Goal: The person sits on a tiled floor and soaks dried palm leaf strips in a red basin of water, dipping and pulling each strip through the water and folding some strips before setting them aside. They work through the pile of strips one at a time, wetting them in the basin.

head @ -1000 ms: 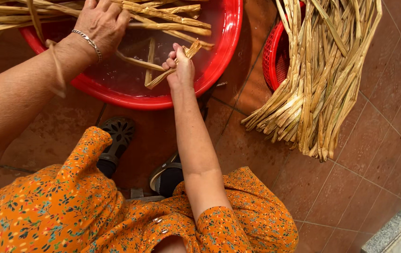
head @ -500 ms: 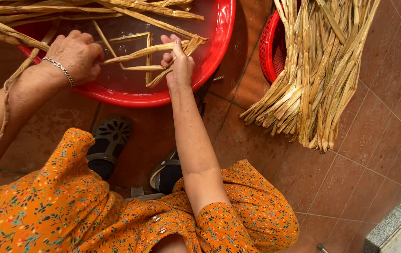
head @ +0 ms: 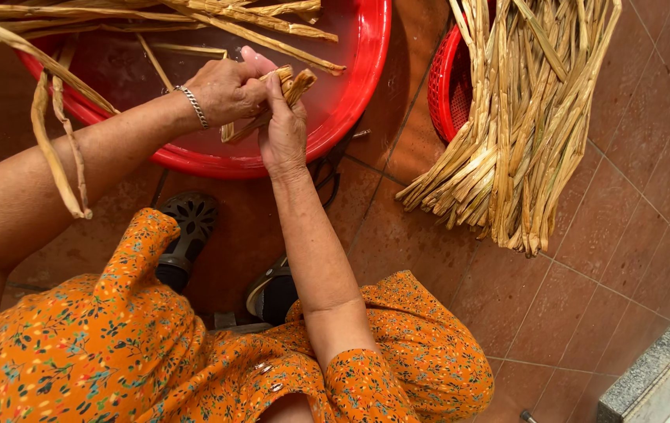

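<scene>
We gripped a dried stalk [head: 288, 84] with both hands over the red basin [head: 350, 102]. Our left hand [head: 229, 90] and right hand [head: 284, 133] were clamped on it, touching.

I'm gripping a dried straw stalk [head: 276, 98] with both hands, left hand [head: 229, 90] and right hand [head: 282, 133], over the red basin [head: 354, 86] at upper left.

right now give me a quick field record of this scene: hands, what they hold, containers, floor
left hand: grips the dried stalk strips from above, bracelet on wrist
right hand: pinches the same strips from below
dried stalk strips: short tan bundle held between both hands over the basin
red basin: round, more long stalks lying across it
red basket: right of basin, large stalk bundle leaning out of it
floor: brown tiles
</scene>
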